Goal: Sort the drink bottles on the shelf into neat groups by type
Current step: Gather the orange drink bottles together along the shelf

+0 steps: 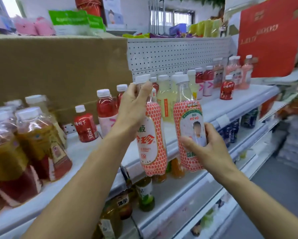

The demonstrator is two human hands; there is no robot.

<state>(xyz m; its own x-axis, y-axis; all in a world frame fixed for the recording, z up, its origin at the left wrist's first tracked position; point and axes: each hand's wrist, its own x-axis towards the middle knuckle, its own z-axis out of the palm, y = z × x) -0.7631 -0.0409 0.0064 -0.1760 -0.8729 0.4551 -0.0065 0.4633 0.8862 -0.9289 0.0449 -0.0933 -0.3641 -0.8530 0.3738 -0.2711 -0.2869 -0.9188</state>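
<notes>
My left hand [133, 104] grips the neck of a clear bottle with a pink honeycomb label [152, 144], held above the white shelf [86, 152]. My right hand [206, 149] holds a second bottle of the same kind [187, 121] by its lower body, just to the right. Both bottles hang in front of the shelf edge, upright. Behind them stand pale yellow bottles [163, 100]. Red juice bottles [85, 126] stand to the left. Amber tea bottles [34, 135] crowd the near left. Pink drinks [236, 71] line the far right.
A large cardboard box [58, 69] sits behind the shelf's left half. A perforated back panel [179, 54] rises behind the middle. A red sign [268, 38] hangs at the right. Lower shelves hold green and orange bottles [145, 194]. The aisle floor [279, 195] lies to the right.
</notes>
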